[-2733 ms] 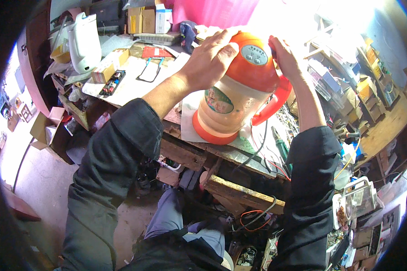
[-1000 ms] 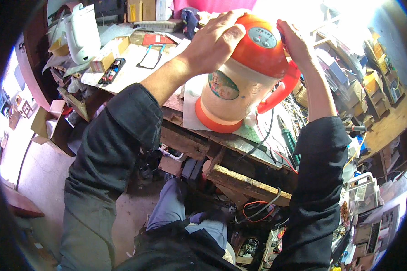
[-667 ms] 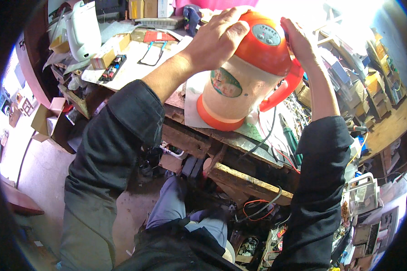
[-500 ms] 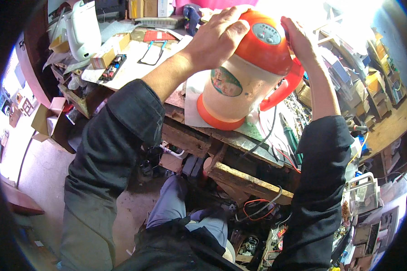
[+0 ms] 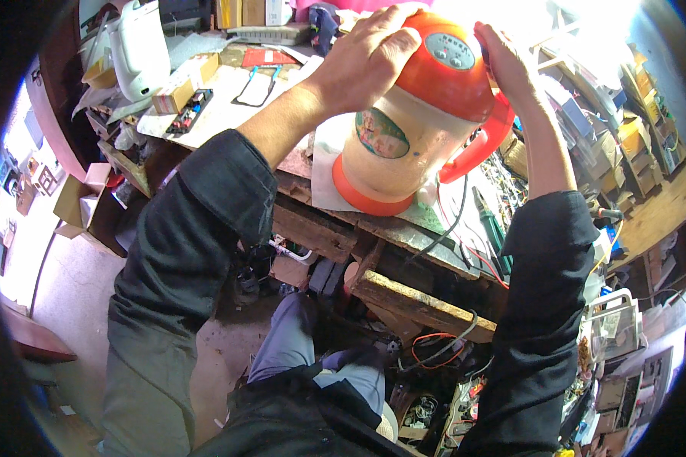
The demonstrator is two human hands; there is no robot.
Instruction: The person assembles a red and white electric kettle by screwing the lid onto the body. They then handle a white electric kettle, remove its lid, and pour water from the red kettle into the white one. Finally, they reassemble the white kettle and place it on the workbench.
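An orange and cream soymilk maker [image 5: 392, 171] stands tilted on the workbench, with a worn oval picture on its front. Its orange lid [image 5: 442, 91] bears a small grey control panel [image 5: 450, 51]. My left hand [image 5: 373, 57] grips the lid from the left, thumb toward the panel. On the right side my right hand [image 5: 503, 65] presses around the lid's edge, its fingers partly hidden behind it. The orange handle [image 5: 480, 145] points right, below my right wrist. A pale sheet [image 5: 328, 171] lies under the orange base.
Pliers with green handles [image 5: 489, 225] and loose wires lie right of the base. A white appliance [image 5: 139, 53], a small cardboard box [image 5: 173, 99] and a blue-edged frame [image 5: 258, 86] are at the left. An open wooden drawer [image 5: 419, 301] juts out below the bench.
Both hands keep their hold on the lid. The soymilk maker and the hands sit only very slightly higher in the picture than before.
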